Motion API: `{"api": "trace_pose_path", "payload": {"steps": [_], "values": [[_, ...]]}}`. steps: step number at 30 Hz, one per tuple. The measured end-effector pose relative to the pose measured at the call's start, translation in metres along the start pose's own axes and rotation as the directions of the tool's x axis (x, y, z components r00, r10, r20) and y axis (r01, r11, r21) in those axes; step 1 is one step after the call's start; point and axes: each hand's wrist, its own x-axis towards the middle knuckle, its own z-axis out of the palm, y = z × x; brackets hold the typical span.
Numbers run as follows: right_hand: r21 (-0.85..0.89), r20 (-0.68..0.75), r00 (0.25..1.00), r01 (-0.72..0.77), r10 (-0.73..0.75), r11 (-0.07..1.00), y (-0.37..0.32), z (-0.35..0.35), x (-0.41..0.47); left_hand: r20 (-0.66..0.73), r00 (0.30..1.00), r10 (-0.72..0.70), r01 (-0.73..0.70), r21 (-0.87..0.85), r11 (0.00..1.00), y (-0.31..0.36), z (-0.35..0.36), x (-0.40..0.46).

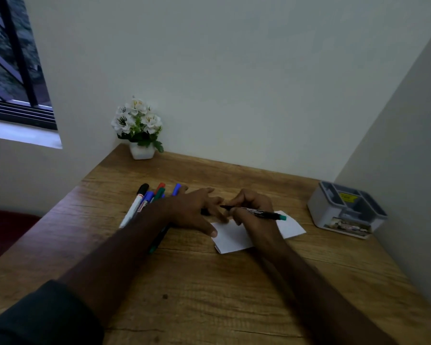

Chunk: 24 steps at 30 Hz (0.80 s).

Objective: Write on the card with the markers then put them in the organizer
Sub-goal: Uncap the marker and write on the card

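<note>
A white card (pixel 230 239) lies on the wooden desk (pixel 209 282) near its middle. My right hand (pixel 254 210) grips a black marker with a green end (pixel 261 213) over the card, its tip pointing left. My left hand (pixel 197 210) lies flat with spread fingers, its thumb pressing the card's left edge. Several markers (pixel 147 200) with black, blue, red and green caps lie in a bunch left of and partly under my left arm. The grey organizer (pixel 343 212) stands at the desk's right side against the wall, its compartments holding no markers.
A small white pot of white flowers (pixel 139 130) sits in the far left corner of the desk. Walls close in behind and on the right. A window (pixel 10 70) is at the upper left. A dark red seat (pixel 3 232) lies beyond the desk's left edge.
</note>
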Motion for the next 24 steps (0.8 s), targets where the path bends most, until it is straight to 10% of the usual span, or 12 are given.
{"api": "trace_pose_path", "payload": {"steps": [24], "values": [[-0.209,0.048,0.973,-0.213,0.227,0.955,0.018,0.022,0.002,-0.091,0.994,-0.067,0.066,-0.021,0.998,-0.02,-0.004,0.007]]}}
